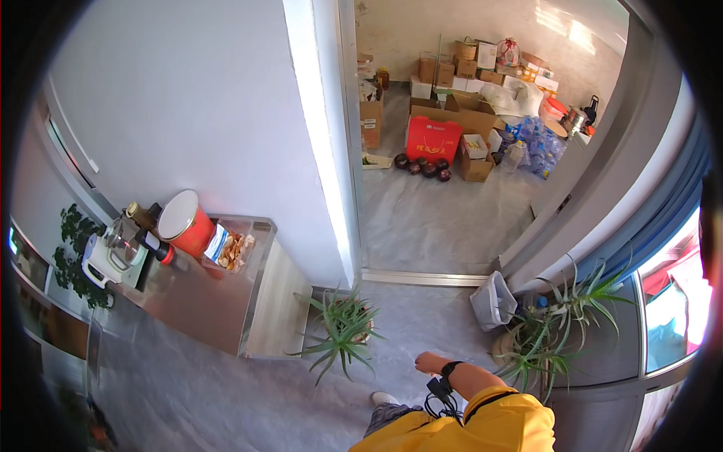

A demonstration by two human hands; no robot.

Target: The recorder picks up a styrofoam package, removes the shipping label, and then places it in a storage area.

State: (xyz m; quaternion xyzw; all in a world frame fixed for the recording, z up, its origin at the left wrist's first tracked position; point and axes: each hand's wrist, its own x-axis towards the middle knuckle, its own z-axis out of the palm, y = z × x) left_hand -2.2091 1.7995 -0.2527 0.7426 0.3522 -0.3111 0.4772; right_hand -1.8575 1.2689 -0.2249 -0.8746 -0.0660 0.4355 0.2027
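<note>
My right hand [430,363] hangs in front of my body at the lower middle, below a yellow sleeve, with a black watch [449,370] on the wrist. Its fingers are curled and partly hidden, so whether they hold anything is unclear. A black device with a coiled black cable [443,405] hangs beside the wrist. My left hand is out of view. Left of the right hand stands a potted aloe plant [343,325]; to its right are a second spiky plant [534,339] and a lined waste bin [492,302]. Ahead, an open doorway shows a storage room.
A metal door sill [423,278] crosses the doorway. Beyond it are round dark objects [429,169], a red box [434,139], cardboard boxes [479,169] and plastic bottles [534,147]. At left, a cabinet [197,311] holds a red bucket [189,229], a plastic tub [230,246] and a white appliance [104,260].
</note>
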